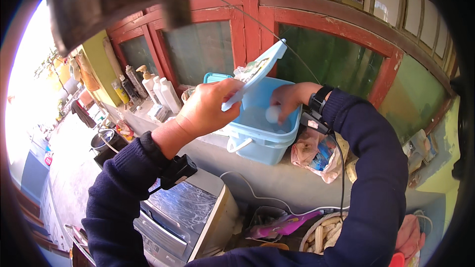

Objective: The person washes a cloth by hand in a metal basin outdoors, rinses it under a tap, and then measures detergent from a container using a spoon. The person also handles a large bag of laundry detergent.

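Observation:
My left hand [207,105] grips the near edge of a light blue plastic lid [264,76], which is tilted up and bears a printed label. Below it, a light blue plastic bucket [259,152] with a white handle [239,145] stands open on a ledge. Inside the bucket's mouth is my right hand [289,98], its fingers on a small round whitish thing [272,114], perhaps a scoop or cup; blur hides its exact kind. Pale contents seem to lie deeper in the bucket, too blurred to name. A black strap circles my right wrist.
Right of the bucket lies a pink plastic bag [302,150]. White bottles [170,94] and a pump bottle [148,83] line the ledge at left. Red-framed windows [252,29] rise behind. Below are a washing machine [182,200], a white cord [256,193] and a basket of corn cobs [319,237].

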`<action>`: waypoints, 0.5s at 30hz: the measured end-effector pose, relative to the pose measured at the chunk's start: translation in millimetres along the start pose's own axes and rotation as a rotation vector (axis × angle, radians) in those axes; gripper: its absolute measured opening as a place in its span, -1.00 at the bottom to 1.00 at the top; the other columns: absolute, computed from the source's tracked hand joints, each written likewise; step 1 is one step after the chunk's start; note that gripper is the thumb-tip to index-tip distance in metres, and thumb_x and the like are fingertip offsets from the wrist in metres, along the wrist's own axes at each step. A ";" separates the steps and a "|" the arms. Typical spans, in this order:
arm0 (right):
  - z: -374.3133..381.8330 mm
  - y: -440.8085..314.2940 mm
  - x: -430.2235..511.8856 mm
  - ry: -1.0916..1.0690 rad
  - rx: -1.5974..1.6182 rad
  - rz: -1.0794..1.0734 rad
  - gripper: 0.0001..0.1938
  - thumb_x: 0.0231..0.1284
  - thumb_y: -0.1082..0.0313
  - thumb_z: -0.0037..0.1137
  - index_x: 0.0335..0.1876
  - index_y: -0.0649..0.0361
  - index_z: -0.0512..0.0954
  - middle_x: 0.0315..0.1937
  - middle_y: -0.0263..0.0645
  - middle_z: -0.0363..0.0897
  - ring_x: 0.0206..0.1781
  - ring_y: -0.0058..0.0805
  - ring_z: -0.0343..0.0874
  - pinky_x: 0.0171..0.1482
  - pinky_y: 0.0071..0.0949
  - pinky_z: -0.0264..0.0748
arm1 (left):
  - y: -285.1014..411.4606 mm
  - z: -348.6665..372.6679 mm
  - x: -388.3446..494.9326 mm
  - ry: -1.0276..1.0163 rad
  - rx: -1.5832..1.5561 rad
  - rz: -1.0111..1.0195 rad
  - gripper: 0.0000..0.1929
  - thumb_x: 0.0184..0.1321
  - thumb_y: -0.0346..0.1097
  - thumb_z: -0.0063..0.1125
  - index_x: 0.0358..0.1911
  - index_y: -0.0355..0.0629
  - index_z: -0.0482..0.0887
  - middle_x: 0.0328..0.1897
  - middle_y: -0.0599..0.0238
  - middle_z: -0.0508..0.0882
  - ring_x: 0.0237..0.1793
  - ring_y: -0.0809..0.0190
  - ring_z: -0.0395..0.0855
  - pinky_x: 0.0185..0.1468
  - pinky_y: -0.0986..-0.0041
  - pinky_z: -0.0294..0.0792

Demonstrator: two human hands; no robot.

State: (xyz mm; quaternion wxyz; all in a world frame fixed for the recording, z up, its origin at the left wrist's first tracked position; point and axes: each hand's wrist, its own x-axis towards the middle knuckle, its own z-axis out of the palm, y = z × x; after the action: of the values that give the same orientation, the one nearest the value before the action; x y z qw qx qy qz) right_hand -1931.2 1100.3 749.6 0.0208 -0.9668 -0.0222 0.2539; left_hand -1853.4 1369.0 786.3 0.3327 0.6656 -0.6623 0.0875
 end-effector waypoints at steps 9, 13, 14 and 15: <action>13.1 18.4 -11.3 0.332 -0.081 0.104 -0.73 0.05 0.43 0.07 -0.09 0.20 0.62 -0.15 -0.08 0.65 -0.03 -0.12 0.60 -0.01 -0.26 0.51 | 2.0 2.3 0.4 0.019 0.014 -0.009 -0.65 0.05 -0.52 0.25 -0.03 -0.30 0.58 -0.19 0.08 0.73 -0.15 0.17 0.75 0.03 0.40 0.57; 14.0 20.0 -11.3 0.563 0.007 -0.008 -0.75 0.09 0.47 0.00 -0.13 0.20 0.64 -0.19 0.01 0.64 -0.09 -0.02 0.60 -0.05 -0.22 0.51 | 2.1 3.3 0.8 0.017 0.011 0.005 -0.65 0.05 -0.52 0.25 -0.03 -0.30 0.58 -0.20 0.08 0.72 -0.16 0.17 0.75 0.03 0.40 0.57; 17.9 18.9 -11.6 0.587 0.037 -0.037 -0.72 0.05 0.50 -0.02 -0.13 0.20 0.65 -0.16 -0.01 0.65 -0.09 -0.05 0.62 -0.06 -0.22 0.51 | 2.1 3.6 0.7 0.014 0.017 -0.002 -0.65 0.05 -0.52 0.25 -0.03 -0.30 0.58 -0.20 0.08 0.72 -0.16 0.17 0.75 0.03 0.40 0.57; 20.4 17.7 -10.8 0.579 0.070 -0.064 -0.69 0.01 0.52 -0.05 -0.13 0.19 0.65 -0.13 -0.04 0.66 -0.09 -0.08 0.63 -0.07 -0.21 0.51 | 2.0 4.2 0.7 0.013 0.019 -0.003 -0.65 0.05 -0.52 0.25 -0.03 -0.30 0.58 -0.20 0.08 0.72 -0.17 0.17 0.75 0.03 0.40 0.57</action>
State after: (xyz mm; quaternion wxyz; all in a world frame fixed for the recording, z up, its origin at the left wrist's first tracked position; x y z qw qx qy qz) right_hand -1950.1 1082.6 736.2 0.0678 -0.9965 -0.0371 -0.0328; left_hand -1856.6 1366.2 784.2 0.3309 0.6690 -0.6583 0.0974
